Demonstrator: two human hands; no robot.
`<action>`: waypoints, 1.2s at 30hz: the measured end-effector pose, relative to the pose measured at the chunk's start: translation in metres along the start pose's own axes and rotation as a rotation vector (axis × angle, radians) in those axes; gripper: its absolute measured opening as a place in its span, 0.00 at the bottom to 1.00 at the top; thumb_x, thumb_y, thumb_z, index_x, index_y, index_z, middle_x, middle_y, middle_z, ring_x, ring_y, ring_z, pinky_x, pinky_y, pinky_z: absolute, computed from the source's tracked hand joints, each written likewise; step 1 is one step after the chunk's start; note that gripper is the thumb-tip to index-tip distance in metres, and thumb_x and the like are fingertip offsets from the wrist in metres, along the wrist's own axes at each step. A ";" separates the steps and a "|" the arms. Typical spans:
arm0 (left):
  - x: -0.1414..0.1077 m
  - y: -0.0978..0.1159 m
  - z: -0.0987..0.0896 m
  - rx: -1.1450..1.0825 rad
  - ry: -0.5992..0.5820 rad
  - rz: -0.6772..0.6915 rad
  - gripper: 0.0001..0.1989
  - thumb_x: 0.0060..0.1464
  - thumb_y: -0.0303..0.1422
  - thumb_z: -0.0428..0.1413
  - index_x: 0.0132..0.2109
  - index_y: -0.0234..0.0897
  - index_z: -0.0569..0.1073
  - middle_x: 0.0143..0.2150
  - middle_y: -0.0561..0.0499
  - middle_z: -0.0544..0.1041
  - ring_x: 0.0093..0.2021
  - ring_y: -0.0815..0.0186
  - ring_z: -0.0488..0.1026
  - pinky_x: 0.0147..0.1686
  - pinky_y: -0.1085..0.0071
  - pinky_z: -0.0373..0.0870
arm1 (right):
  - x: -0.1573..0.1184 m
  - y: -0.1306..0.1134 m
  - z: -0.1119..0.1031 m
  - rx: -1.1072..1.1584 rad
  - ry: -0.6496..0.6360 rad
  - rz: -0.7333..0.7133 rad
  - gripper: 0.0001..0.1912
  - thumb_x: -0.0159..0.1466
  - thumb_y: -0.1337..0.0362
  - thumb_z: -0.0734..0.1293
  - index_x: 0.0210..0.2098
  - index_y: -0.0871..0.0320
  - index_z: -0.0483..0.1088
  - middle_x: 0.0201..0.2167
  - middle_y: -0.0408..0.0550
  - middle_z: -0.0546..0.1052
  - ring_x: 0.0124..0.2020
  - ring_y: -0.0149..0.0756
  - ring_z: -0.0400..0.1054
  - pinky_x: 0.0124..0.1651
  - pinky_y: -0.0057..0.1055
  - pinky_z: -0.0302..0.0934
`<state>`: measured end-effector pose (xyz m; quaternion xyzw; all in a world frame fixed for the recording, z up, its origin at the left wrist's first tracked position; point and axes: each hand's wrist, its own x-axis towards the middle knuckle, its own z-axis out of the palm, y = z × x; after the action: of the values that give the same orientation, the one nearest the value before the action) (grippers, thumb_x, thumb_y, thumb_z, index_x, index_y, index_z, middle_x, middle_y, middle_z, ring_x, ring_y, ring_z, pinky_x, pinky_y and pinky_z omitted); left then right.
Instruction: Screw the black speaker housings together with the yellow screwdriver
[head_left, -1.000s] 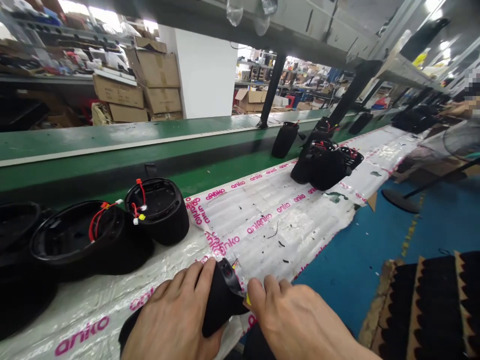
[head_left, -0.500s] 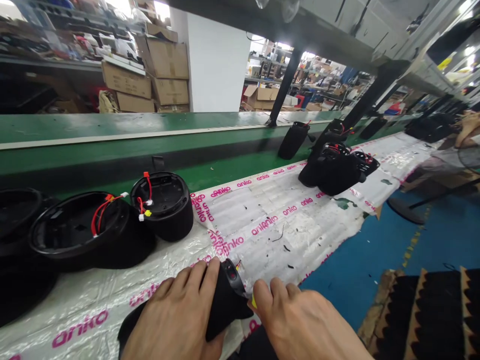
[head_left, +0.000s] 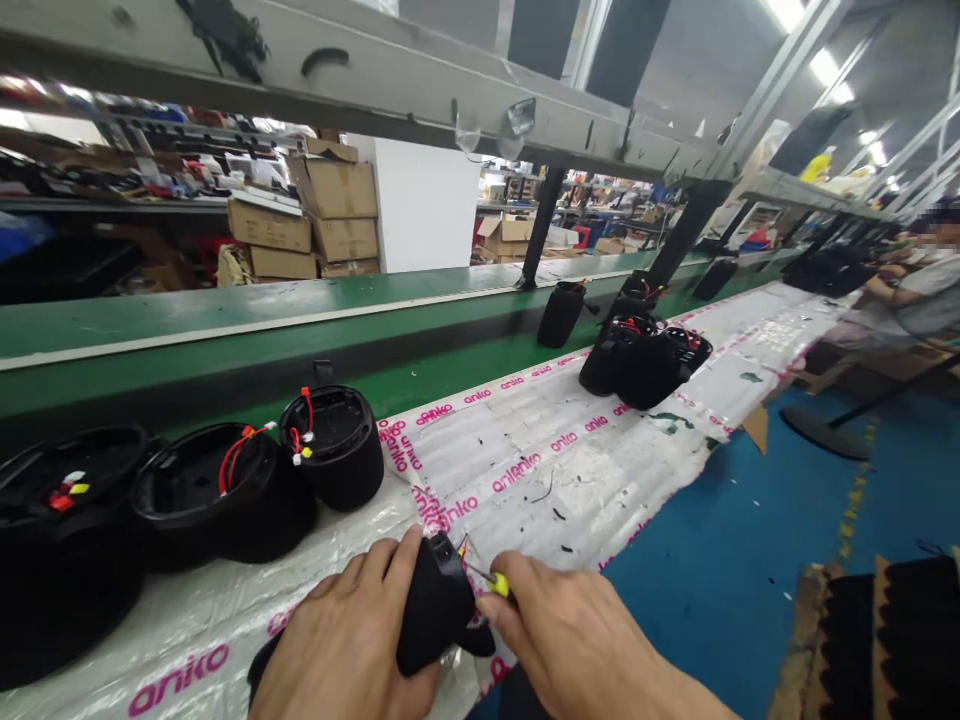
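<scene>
Here, near side of the white-sheeted bench (head_left: 592,500): left hand (head_left: 341,625) clasping the black unit (head_left: 435,620), right hand (head_left: 551,605) gripping a yellow-handled tool (head_left: 499,584), shaft angled toward the unit's right end!

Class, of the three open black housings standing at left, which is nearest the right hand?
The right-end housing, nearest the right hand; the middle housing and left housing stand farther away.

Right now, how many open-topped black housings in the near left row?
3, beyond the left hand: leftmost housing, cut by the frame edge; middle housing beside it; rightmost housing near the green surface. More may be hidden past the frame.
</scene>
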<state>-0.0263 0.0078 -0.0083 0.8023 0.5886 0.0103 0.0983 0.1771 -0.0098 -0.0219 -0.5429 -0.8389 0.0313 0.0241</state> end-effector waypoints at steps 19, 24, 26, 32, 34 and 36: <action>-0.007 0.012 0.000 0.044 0.005 -0.067 0.38 0.47 0.30 0.54 0.67 0.40 0.61 0.58 0.45 0.74 0.53 0.53 0.74 0.52 0.54 0.72 | -0.004 -0.005 0.003 -0.178 0.110 -0.174 0.14 0.62 0.69 0.67 0.42 0.55 0.57 0.27 0.42 0.73 0.21 0.39 0.69 0.21 0.38 0.38; -0.006 0.012 0.000 0.008 -0.008 -0.074 0.38 0.46 0.31 0.56 0.67 0.41 0.63 0.59 0.45 0.74 0.54 0.52 0.74 0.52 0.53 0.72 | -0.004 -0.006 -0.004 -0.271 0.082 -0.211 0.16 0.55 0.71 0.66 0.40 0.54 0.57 0.26 0.43 0.71 0.20 0.37 0.66 0.20 0.37 0.37; -0.006 0.011 0.002 0.013 0.001 -0.064 0.38 0.46 0.31 0.57 0.67 0.40 0.63 0.60 0.44 0.74 0.54 0.52 0.73 0.53 0.53 0.72 | -0.003 -0.007 -0.009 -0.330 0.056 -0.221 0.17 0.53 0.70 0.66 0.40 0.54 0.58 0.25 0.43 0.70 0.19 0.37 0.66 0.19 0.37 0.37; -0.008 0.003 0.017 0.041 0.018 -0.012 0.39 0.46 0.33 0.57 0.67 0.38 0.62 0.63 0.41 0.72 0.59 0.49 0.71 0.55 0.48 0.71 | -0.003 -0.010 -0.010 -0.477 0.064 -0.205 0.14 0.54 0.70 0.63 0.40 0.55 0.60 0.23 0.45 0.70 0.16 0.39 0.66 0.15 0.33 0.44; -0.008 -0.002 0.024 0.037 0.004 0.012 0.38 0.47 0.33 0.55 0.68 0.37 0.61 0.65 0.40 0.71 0.60 0.47 0.71 0.56 0.46 0.71 | -0.003 -0.012 -0.009 -0.494 0.066 -0.192 0.13 0.55 0.70 0.63 0.39 0.55 0.59 0.23 0.44 0.70 0.15 0.39 0.65 0.15 0.32 0.46; -0.007 -0.008 0.030 0.040 0.004 0.035 0.38 0.49 0.34 0.53 0.68 0.37 0.60 0.66 0.39 0.69 0.61 0.46 0.70 0.55 0.45 0.72 | 0.001 -0.013 -0.011 -0.513 0.050 -0.186 0.12 0.55 0.70 0.63 0.38 0.54 0.59 0.22 0.44 0.70 0.15 0.39 0.65 0.14 0.32 0.46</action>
<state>-0.0318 -0.0005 -0.0387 0.8142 0.5749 0.0019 0.0812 0.1658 -0.0144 -0.0104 -0.4526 -0.8647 -0.1979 -0.0910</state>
